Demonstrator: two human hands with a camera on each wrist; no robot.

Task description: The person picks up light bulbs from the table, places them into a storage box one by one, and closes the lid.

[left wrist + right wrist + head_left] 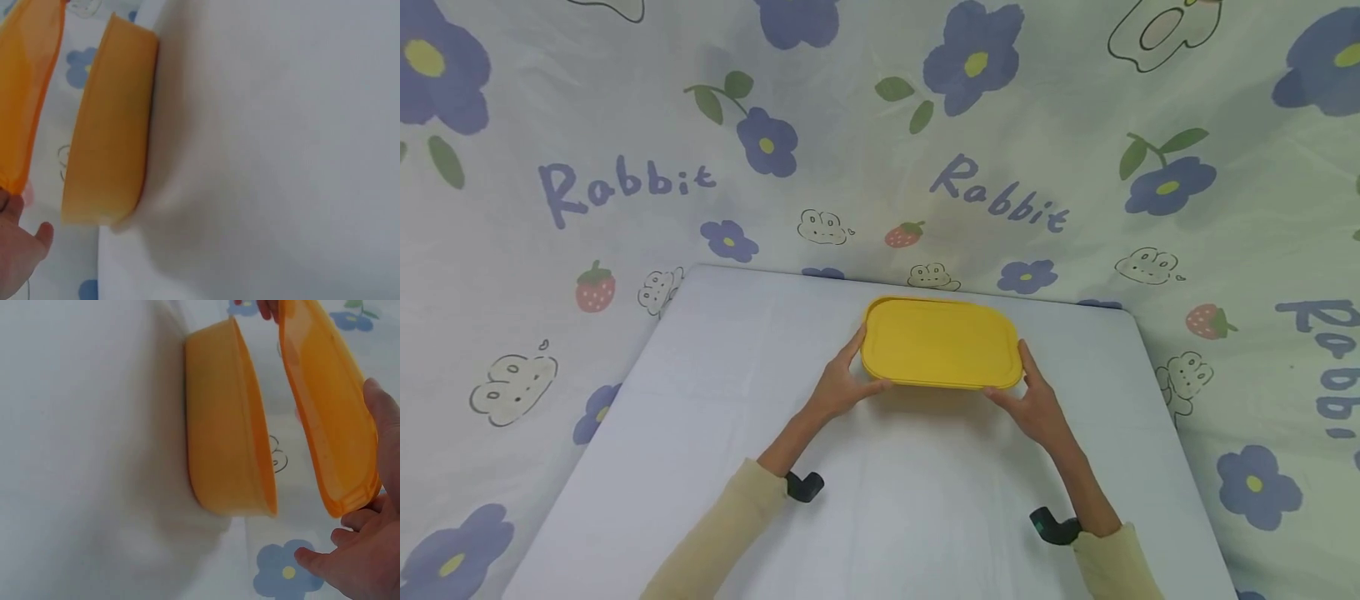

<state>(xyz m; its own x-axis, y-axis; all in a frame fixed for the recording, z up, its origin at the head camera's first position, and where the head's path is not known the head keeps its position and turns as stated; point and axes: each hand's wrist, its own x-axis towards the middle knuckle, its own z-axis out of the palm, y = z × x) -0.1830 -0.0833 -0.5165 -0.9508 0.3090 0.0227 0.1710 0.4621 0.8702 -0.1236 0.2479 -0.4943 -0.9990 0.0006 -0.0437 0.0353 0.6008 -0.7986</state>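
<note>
Both hands hold a yellow lid [942, 343], a rounded rectangle, at its two ends. My left hand [838, 387] grips the left end, thumb at the near edge; my right hand [1037, 408] grips the right end in the same way. Both wrist views show a yellow plastic container [115, 125] standing on the table under the lid. A gap separates the lid [328, 419] from the container's rim in the right wrist view. From the head, the lid hides the container. The container's inside is mostly out of sight.
A white-covered table [760, 358] lies beneath the hands, its back edge just behind the lid. Behind and around it hangs a pale cloth [850, 142] printed with flowers, rabbits and strawberries. Black wrist-worn devices [805, 487] sit on both forearms.
</note>
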